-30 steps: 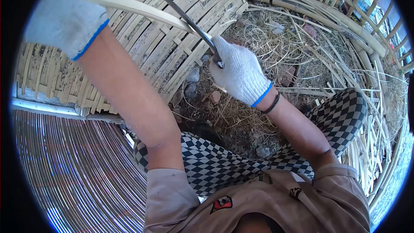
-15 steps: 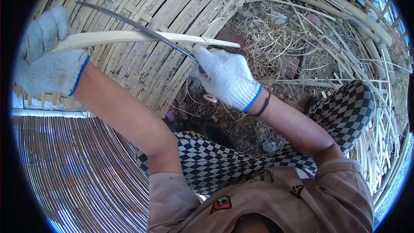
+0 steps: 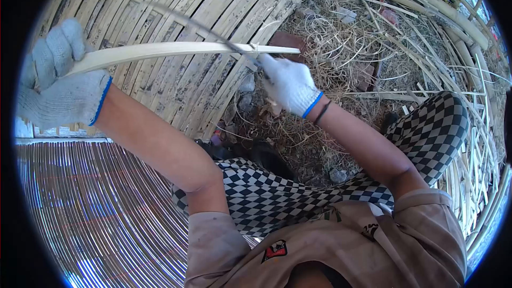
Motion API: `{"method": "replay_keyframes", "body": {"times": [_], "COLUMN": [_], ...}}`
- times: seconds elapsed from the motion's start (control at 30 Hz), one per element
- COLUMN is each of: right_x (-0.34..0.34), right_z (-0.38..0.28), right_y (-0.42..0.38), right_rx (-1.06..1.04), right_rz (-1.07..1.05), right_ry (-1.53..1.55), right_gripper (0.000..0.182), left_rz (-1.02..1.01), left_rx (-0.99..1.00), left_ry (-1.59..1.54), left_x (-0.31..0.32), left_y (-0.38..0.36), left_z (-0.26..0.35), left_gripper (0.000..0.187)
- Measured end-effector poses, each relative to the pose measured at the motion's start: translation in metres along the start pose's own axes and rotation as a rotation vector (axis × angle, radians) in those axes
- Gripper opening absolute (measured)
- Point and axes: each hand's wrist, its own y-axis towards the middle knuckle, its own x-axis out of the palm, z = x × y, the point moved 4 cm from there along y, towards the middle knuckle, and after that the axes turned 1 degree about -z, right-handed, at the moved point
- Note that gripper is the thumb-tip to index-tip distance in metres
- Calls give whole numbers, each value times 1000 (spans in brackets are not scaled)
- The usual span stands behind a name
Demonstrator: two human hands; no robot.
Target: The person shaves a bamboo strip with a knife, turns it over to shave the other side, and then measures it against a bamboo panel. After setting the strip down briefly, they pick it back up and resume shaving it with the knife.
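My left hand [image 3: 56, 69], in a white knit glove with a blue cuff, is wrapped round the near end of a pale bamboo strip [image 3: 154, 49]. The strip runs to the right, slightly bowed, and its far end sticks out past my other hand. In a matching glove, my right hand [image 3: 290, 82] is closed on the handle of a long-bladed knife [image 3: 205, 29]. The thin blade slants up and left across the strip, blurred by motion. Most of the handle is hidden in the glove. A thin sliver curls at the strip near the knife.
A woven bamboo panel [image 3: 213, 0] stands ahead on the left. Curled shavings [image 3: 341, 37] and several brick pieces [image 3: 365, 74] litter the ground. Split bamboo strips [image 3: 474, 176] lie at the right. A slatted screen [image 3: 96, 197] fills the lower left.
My right hand and the knife have moved right along the strip, toward its far end. My left hand keeps its hold, almost in the same place.
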Motion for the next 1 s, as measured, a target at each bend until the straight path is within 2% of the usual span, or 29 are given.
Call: {"method": "replay_keyframes", "body": {"times": [0.07, 0.13, 0.23, 0.33, 0.43, 0.47, 0.53, 0.6, 0.63, 0.7, 0.73, 0.77, 0.83, 0.97, 1.0], "right_x": [42, 75, 76, 33, -16, -15, -17, 7, 20, 33, 33, 38, 17, 3, 12], "right_z": [78, 171, 149, 74, -7, -19, -30, -6, 13, 43, 48, 56, 30, -6, 6], "right_y": [-3, -29, -40, -13, 4, 3, 0, 5, 6, 6, 6, 9, 7, 2, 5], "right_rx": [263, 420, 462, 265, 61, -84, -195, -47, 43, 144, 119, 132, 183, -109, -36], "right_rz": [-113, -146, -104, -37, -29, 112, 189, 111, 71, 67, 119, 66, -59, 150, 108], "right_ry": [-133, -190, -94, 38, 266, 181, 191, 119, 180, 151, 84, 102, 146, 125, 132], "right_gripper": [34, 34, 37, 26, 24, 29, 29, 27, 23, 24, 26, 28, 33, 37, 36], "left_rz": [-19, -81, -171, -190, -146, -139, -129, -117, -109, -106, -109, -121, -141, -43, -5], "left_rx": [19, 3, -49, 65, 41, 24, 7, -1, -1, -14, -15, -33, -50, -8, 8], "left_ry": [-47, -189, -337, -174, -169, -180, -196, -181, -164, -159, -169, -189, -231, -206, -195], "left_x": [8, 10, 6, -1, -7, -8, -9, -8, -4, 0, 0, 1, -5, -9, -8], "left_y": [-8, -13, -6, -1, -4, -7, -10, -11, -12, -14, -13, -13, -12, -14, -15], "left_z": [-1, 0, -4, -1, 0, 0, 0, 4, 4, 8, 8, 11, 9, 7, 6], "left_gripper": [53, 45, 47, 47, 47, 47, 47, 47, 47, 48, 48, 48, 50, 49, 48]}}
